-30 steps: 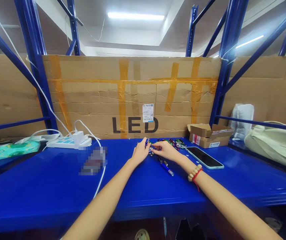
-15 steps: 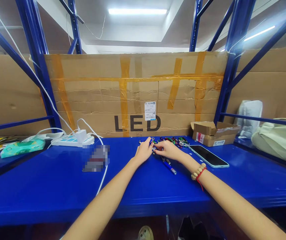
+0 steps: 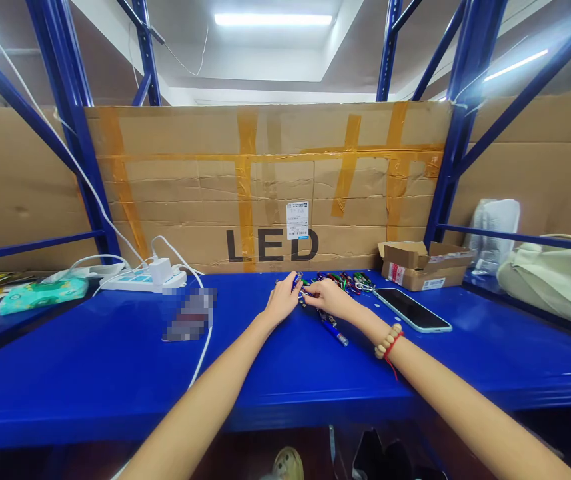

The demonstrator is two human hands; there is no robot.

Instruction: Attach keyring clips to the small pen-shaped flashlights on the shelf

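Both my hands reach to the back of the blue shelf (image 3: 90,373), meeting over a small pile of keychain flashlights (image 3: 348,281) in blue, green and red. My left hand (image 3: 282,303) has its fingers closed on a small blue flashlight (image 3: 296,280). My right hand (image 3: 330,299) pinches at the same little item from the right, fingers curled. A bead bracelet with a red cord (image 3: 388,343) is on my right wrist. One blue flashlight (image 3: 334,329) lies loose just in front of my right hand.
A phone (image 3: 412,309) lies face up right of the pile, with a small open cardboard box (image 3: 422,265) behind it. A power strip (image 3: 140,279) with a charger and white cable sits at left. A large "LED" cardboard sheet (image 3: 265,187) backs the shelf. Bags sit far right.
My hands stay together on the small flashlight, working it slightly. The view shifted a little; nothing on the shelf moved.
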